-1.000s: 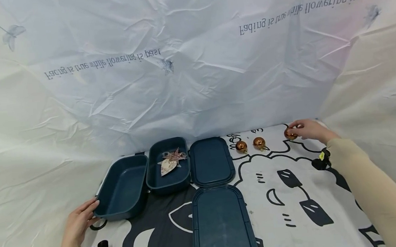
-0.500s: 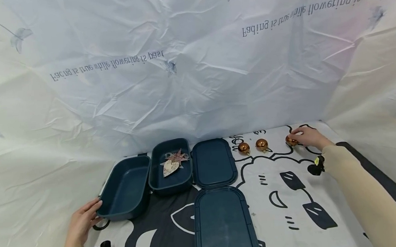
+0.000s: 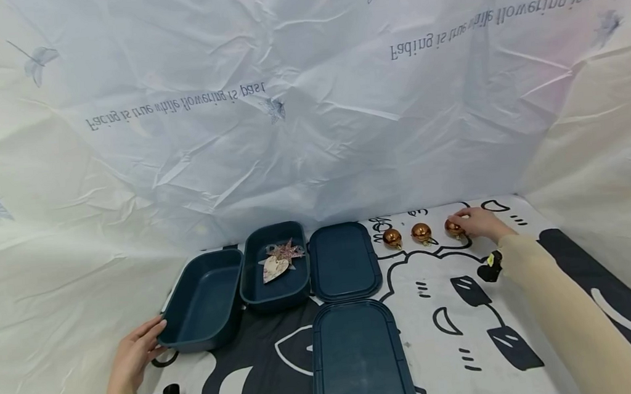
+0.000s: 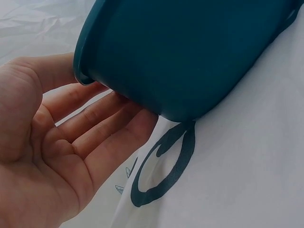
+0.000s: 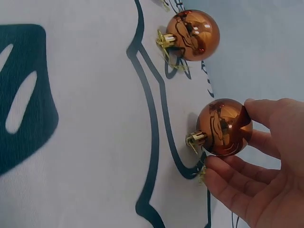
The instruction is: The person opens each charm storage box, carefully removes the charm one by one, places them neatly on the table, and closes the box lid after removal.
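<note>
My right hand (image 3: 477,222) pinches a shiny copper-coloured Christmas ball (image 5: 224,127) between thumb and fingers, close over the cloth at the back right. Its gold cap and string point away from the palm. Two more Christmas balls, one in the middle (image 3: 421,233) and one at the left end (image 3: 392,238), form a row with it. At the left, my left hand (image 3: 135,361) holds the near-left corner of a dark blue container (image 4: 156,61), thumb at the rim and fingers under the outer wall. Nothing lies inside this container.
A second blue container (image 3: 252,291) holds a glittery star ornament (image 3: 287,250) and a pale heart-shaped ornament (image 3: 275,268). Two blue lids, one behind (image 3: 344,263) and one in front (image 3: 360,360), lie right of it. White sheeting (image 3: 310,129) rises behind the printed cloth (image 3: 434,367).
My right hand has moved left with its Christmas ball, closer to the other two. The left hand stays at the container's corner. The whole view has shifted slightly.
</note>
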### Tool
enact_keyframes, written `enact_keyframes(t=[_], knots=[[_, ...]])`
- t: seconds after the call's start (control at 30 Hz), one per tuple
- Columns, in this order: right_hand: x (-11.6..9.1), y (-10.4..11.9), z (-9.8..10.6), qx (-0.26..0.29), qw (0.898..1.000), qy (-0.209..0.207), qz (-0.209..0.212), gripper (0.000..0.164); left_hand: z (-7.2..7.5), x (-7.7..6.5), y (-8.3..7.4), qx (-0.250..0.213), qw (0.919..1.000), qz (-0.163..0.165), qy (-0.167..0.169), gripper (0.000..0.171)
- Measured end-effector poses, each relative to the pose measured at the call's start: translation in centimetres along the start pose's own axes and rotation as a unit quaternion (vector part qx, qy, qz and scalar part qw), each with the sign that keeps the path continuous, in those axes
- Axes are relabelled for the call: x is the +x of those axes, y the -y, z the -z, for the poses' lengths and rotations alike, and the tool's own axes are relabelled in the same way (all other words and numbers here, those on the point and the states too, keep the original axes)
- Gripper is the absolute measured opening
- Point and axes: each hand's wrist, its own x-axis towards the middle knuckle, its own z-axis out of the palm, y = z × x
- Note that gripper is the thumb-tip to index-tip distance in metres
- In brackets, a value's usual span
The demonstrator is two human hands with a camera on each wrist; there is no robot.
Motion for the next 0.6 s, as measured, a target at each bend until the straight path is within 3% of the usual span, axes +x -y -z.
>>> enact_keyframes(t=[0.6], knots=[[0.43,0.0,-0.63,0.005,1.0,-0.001,-0.012,0.071,0.06,0.14,0.06,0.0,1.0,-0.002,0.001,0.087]])
